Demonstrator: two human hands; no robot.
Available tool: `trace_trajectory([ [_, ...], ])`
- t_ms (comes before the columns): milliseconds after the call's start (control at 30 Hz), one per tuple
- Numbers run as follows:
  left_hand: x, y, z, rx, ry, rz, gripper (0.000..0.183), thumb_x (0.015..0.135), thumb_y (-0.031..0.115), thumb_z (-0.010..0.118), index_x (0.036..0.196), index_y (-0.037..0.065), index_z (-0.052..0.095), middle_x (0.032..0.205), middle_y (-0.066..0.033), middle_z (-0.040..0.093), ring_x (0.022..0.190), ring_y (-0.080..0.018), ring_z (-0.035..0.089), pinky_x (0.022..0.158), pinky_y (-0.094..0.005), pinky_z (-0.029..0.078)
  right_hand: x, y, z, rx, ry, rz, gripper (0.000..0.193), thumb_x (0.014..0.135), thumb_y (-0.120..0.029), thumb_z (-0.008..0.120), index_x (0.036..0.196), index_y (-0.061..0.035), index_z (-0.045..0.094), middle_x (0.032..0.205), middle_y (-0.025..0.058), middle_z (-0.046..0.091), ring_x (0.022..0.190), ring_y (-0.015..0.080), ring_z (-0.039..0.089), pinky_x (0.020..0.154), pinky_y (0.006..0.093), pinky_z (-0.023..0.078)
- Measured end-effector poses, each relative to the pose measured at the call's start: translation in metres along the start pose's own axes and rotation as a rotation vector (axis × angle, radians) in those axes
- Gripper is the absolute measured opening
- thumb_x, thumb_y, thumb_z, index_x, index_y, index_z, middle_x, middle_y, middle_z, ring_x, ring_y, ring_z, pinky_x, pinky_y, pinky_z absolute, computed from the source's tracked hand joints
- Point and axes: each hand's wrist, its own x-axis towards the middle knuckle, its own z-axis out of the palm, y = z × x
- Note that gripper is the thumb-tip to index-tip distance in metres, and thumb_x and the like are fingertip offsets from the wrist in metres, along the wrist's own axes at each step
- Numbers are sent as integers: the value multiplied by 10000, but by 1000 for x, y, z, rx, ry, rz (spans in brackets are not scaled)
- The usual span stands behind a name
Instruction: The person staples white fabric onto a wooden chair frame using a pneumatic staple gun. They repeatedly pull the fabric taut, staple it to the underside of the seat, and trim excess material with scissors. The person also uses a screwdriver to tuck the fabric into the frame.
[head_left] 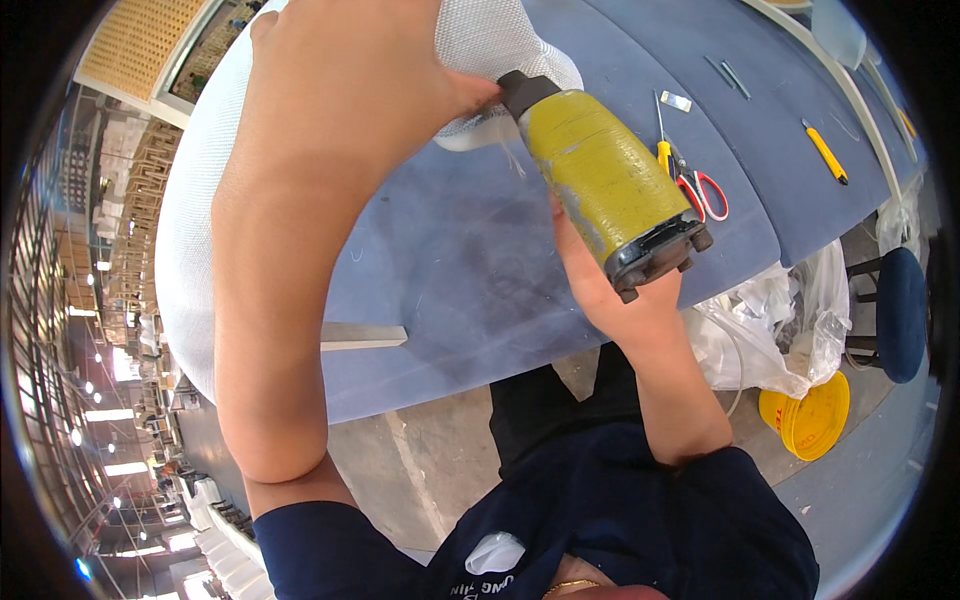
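My right hand (625, 305) is wrapped from below around a worn yellow-green pneumatic staple gun (605, 170) with black end parts. The gun's nose points up and left, close to my left thumb. My left hand (350, 75) reaches to the top of the view and grips a white mesh fabric (490, 40) at its edge, the thumb pressed against it. The other left fingers are hidden or cut off. Loose threads hang from the mesh under the thumb. The white mesh also curves down behind my left forearm. Most of my right fingers are hidden by the gun.
On the blue-grey covered table (460, 260) lie red-handled scissors (705, 195), a yellow-handled screwdriver (664, 155), a yellow cutter knife (826, 152) and thin metal rods (735, 80). A pale bar (365, 336) sticks out by my left forearm. Plastic bags (770, 330), a yellow bucket (812, 415) and a blue stool (900, 315) stand at right.
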Motion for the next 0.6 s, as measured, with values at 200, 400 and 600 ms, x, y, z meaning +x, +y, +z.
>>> trace_trajectory([
  [200, -6, -7, 8, 40, 33, 12, 739, 749, 237, 893, 1401, 51, 601, 1390, -210, 611, 1329, -406, 574, 1137, -474, 474, 3, -4, 0, -58, -14, -49, 265, 891, 47, 792, 1148, 39, 728, 1047, 119, 785, 897, 210, 772, 811, 325, 594],
  [400, -7, -6, 14, 142, 131, 29, 737, 760, 234, 890, 1402, 39, 584, 1401, -229, 596, 1334, -418, 565, 1132, -490, 473, 4, -7, 3, -27, 8, -14, 249, 889, 43, 791, 1131, 36, 732, 1026, 111, 783, 872, 215, 765, 800, 328, 591],
  [600, -6, -8, 11, 73, 35, -6, 721, 755, 217, 882, 1387, 32, 587, 1339, -223, 628, 1273, -422, 597, 1092, -493, 489, 4, -9, 5, -92, -39, 41, 224, 910, -15, 781, 1132, 2, 750, 1036, 114, 782, 870, 254, 761, 798, 356, 583],
])
